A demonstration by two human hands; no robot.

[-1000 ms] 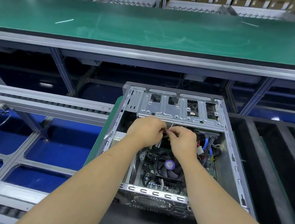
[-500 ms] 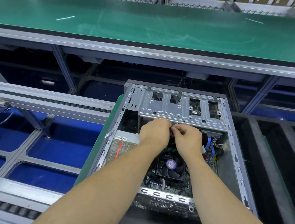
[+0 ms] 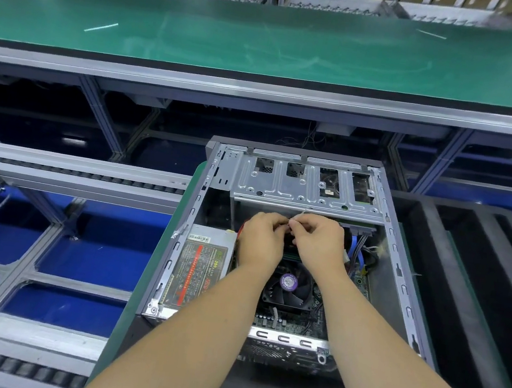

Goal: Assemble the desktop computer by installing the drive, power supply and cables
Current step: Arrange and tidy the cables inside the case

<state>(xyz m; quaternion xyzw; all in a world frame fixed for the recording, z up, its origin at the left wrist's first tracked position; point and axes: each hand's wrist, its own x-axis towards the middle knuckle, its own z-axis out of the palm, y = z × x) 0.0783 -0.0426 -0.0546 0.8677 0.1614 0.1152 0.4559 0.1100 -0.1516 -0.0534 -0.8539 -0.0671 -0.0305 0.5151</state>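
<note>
1. Two hands meet inside the open computer case (image 3: 400,280), just below the drive bracket (image 3: 308,189); the left hand (image 3: 262,242) and right hand (image 3: 321,249) touch at the fingertips, both pinched on a thin white tie (image 3: 303,212) whose tail sticks up toward the bracket.
2. What the tie goes round is hidden under the hands; probably a cable bundle.
3. The power supply (image 3: 201,271) already sits in the case's left side, the CPU fan (image 3: 289,289) lies below the wrists, and blue and grey cables (image 3: 357,250) hang just right of the right hand.
4. To do this well, I judge: hold the tie's head steady with one hand and pull the tail straight with the other.
5. Keep the loose cables clear of the fan blades.
6. Stop before the tie bites into the insulation.
</note>
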